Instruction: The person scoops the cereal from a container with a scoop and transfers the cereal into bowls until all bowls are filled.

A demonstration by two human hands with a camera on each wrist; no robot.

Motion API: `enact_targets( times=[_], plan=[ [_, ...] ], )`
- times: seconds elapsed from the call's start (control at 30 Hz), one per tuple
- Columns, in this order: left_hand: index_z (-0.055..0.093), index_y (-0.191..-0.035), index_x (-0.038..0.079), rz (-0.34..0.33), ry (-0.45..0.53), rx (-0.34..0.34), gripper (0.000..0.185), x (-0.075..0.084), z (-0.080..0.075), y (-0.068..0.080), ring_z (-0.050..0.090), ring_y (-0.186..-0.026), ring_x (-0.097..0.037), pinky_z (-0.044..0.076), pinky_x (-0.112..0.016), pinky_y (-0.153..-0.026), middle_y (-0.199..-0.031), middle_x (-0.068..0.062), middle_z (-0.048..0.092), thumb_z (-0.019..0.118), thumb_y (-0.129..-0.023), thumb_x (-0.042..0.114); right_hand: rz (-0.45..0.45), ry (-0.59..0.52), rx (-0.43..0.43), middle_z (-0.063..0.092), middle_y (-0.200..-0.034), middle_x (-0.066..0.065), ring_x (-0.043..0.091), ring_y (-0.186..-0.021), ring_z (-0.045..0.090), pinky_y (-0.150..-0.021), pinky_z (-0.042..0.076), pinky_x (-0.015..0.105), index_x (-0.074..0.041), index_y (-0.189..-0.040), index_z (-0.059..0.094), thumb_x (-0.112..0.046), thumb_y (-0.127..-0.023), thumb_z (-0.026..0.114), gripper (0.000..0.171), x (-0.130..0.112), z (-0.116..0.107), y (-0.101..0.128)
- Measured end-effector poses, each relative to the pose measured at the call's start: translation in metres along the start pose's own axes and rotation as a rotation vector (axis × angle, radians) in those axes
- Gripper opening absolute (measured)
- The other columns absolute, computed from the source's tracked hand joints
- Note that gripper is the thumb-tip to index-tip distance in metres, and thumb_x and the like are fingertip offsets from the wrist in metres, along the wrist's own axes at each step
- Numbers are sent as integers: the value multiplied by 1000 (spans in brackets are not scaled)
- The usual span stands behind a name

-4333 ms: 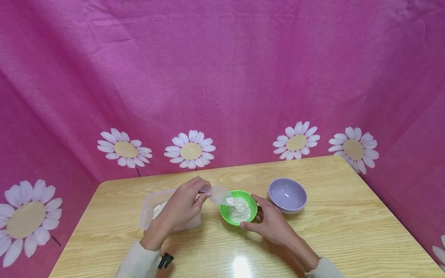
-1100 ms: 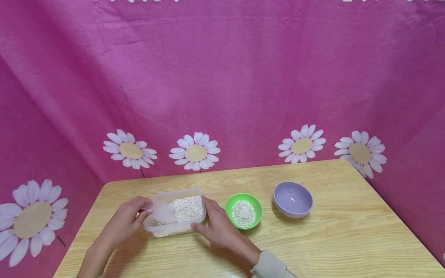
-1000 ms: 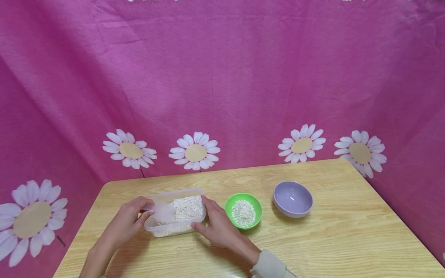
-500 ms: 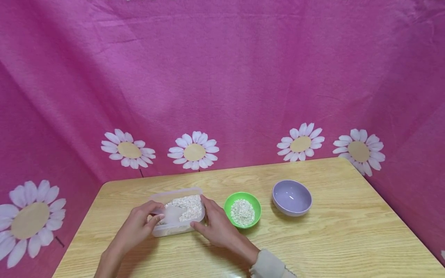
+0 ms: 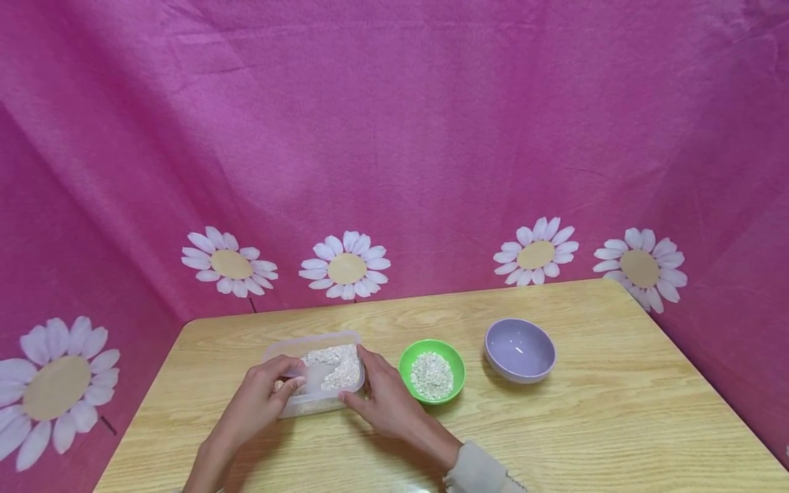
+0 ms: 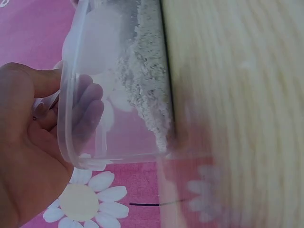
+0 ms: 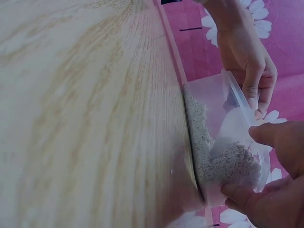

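A clear plastic container (image 5: 308,339) of oats (image 5: 335,359) stands on the wooden table (image 5: 604,424). My left hand (image 5: 288,378) pinches a translucent scoop (image 5: 317,375) and dips it into the oats from the container's left side. My right hand (image 5: 364,383) grips the container's right end, thumb at the far rim and fingers at the near wall. In the left wrist view my left fingers (image 6: 88,109) show through the container (image 6: 71,137) wall beside the oats (image 6: 147,85). In the right wrist view my right thumb (image 7: 280,137) sits over the container (image 7: 213,95).
A green bowl (image 5: 453,359) holding oats stands just right of the container. An empty lilac bowl (image 5: 520,349) stands further right. Pink cloth with daisies (image 5: 345,267) hangs close behind and on both sides of the table.
Earlier the scoop tipped oats into the green bowl while my right hand held that bowl. Since then both hands moved to the container, and the scoop has slid right and down into the oats.
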State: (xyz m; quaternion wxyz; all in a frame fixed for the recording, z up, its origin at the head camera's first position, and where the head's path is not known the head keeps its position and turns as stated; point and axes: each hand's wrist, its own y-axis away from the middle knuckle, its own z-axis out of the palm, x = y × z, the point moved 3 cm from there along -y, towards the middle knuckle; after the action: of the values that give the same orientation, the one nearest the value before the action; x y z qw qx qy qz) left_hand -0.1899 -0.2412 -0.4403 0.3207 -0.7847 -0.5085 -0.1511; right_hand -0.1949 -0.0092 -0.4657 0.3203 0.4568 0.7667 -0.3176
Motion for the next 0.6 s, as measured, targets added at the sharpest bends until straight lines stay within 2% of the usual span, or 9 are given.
enact_targets(
  times=[0.2,0.43,0.6],
  plan=[
    [77,-109,6,-4,9,-3,16,-1,0,0,68,-93,-1,54,-25,-73,-100,2,77,78,-94,0,14,12,-6,59,-151,18,22,-120,62,-109,54,41,5,-161,38,-31,-98,80,84,2,0,-1],
    [76,-108,5,4,16,0,15,-1,-1,0,67,-91,1,55,-24,-73,-100,1,77,78,-94,0,28,-18,-14,56,-155,19,25,-131,60,-114,51,46,5,-162,38,-30,-98,80,84,2,-1,-1],
    [76,-109,5,-9,26,-3,15,-2,-4,1,70,-92,-3,57,-24,-74,-101,0,77,78,-95,0,32,-45,-16,52,-159,23,33,-141,58,-120,46,48,6,-162,36,-29,-98,80,85,0,-4,1]
  ],
)
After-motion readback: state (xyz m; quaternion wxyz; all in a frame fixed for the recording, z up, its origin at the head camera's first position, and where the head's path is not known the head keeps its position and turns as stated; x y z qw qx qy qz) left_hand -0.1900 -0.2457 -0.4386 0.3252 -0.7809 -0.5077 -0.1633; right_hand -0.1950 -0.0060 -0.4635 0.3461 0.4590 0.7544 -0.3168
